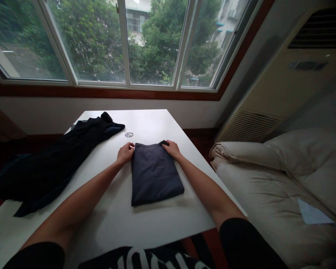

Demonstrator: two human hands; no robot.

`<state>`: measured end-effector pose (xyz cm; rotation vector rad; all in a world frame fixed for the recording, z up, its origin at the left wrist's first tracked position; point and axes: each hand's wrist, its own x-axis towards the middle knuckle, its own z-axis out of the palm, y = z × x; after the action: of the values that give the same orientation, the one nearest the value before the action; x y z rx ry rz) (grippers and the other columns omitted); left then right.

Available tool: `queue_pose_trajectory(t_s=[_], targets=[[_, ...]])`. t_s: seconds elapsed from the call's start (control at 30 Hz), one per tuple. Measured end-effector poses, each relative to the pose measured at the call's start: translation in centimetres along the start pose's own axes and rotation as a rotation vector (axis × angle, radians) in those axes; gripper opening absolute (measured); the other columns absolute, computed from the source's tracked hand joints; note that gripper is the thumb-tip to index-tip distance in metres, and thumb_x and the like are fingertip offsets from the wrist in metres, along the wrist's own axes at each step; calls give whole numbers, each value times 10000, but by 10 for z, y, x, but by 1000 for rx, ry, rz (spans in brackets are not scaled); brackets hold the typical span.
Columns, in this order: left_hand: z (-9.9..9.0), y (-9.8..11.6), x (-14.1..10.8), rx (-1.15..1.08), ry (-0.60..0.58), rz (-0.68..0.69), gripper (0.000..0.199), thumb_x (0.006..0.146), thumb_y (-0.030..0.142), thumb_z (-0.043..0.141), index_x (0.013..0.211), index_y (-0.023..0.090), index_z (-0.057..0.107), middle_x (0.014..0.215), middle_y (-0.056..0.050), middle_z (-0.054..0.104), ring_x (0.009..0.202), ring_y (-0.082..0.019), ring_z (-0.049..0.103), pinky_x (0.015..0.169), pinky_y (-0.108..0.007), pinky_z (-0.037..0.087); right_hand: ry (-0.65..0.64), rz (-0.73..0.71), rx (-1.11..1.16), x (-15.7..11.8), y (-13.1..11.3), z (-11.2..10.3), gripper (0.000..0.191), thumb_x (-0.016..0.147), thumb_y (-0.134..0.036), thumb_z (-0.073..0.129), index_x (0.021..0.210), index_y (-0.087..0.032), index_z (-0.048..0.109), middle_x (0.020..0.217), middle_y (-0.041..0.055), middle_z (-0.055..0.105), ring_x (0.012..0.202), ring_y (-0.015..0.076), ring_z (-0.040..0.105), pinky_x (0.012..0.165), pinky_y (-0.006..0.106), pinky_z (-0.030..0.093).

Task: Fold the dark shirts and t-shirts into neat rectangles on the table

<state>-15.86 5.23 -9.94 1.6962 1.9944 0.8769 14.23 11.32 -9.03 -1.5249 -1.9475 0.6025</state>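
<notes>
A dark grey garment (155,172), folded into a neat near-rectangle, lies flat on the white table (112,220). Its far edge looks like a neckband, but I cannot tell its exact kind. My left hand (125,152) is at the far left corner, its fingers curled closed against the fabric edge. At the far right corner, my right hand (172,148) grips the cloth between thumb and fingers, with a small dark fold sticking up there. Both forearms reach along the sides of the bundle.
Black clothing (70,153) lies in a loose heap over the table's left side. A small round object (129,135) rests beyond my left hand. Right of the table is a padded beige surface (257,186) with a pale sheet (313,212). Windows (154,45) are ahead.
</notes>
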Motion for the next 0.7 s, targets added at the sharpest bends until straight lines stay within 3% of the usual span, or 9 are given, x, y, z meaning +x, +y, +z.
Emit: queue_pose_trajectory(t_s=[0.13, 0.2, 0.33, 0.5, 0.6, 0.7], targets=[[8, 0, 2, 59, 21, 32, 415, 941, 472, 604, 1288, 248, 638, 1001, -52, 754, 927, -239, 700, 822, -309, 485, 71, -46, -39, 5, 14, 11, 154, 917, -323, 649, 961, -202, 733, 951, 47, 753, 876, 197, 650, 803, 271, 458], [10, 6, 3, 42, 42, 58, 444, 925, 412, 633, 1338, 250, 610, 1007, -44, 747, 926, -229, 698, 832, -304, 485, 89, -78, -6, 9, 17, 13, 166, 924, -341, 636, 948, -208, 733, 916, 36, 751, 845, 193, 652, 774, 266, 457], [13, 7, 3, -15, 126, 123, 311, 940, 245, 552, 1228, 253, 670, 1001, -31, 726, 907, -198, 684, 839, -295, 492, 119, -136, 25, 16, 21, 12, 214, 943, -386, 613, 957, -205, 727, 882, 22, 735, 800, 185, 641, 749, 265, 453], [13, 2, -3, 141, 183, 123, 343, 947, 237, 543, 1267, 197, 659, 1089, -97, 694, 1041, -254, 652, 939, -369, 502, 135, -114, -100, 13, 22, 9, 252, 952, -336, 601, 1111, -183, 723, 939, 53, 706, 885, 208, 637, 857, 307, 486], [12, 11, -16, 279, 226, 299, 370, 970, 290, 544, 1311, 198, 653, 1247, -137, 648, 1188, -307, 586, 1027, -446, 474, 248, -197, -184, 3, 13, 6, 328, 969, -283, 579, 1254, -161, 685, 1123, 117, 680, 1073, 244, 612, 1014, 364, 459], [15, 26, -34, 329, 68, 575, 345, 992, 314, 525, 1291, 230, 677, 1363, -115, 619, 1290, -297, 536, 1125, -466, 417, 157, -329, -219, -13, -2, 6, 308, 1013, -286, 537, 1253, -174, 693, 1219, 122, 669, 1168, 242, 593, 1082, 364, 434]])
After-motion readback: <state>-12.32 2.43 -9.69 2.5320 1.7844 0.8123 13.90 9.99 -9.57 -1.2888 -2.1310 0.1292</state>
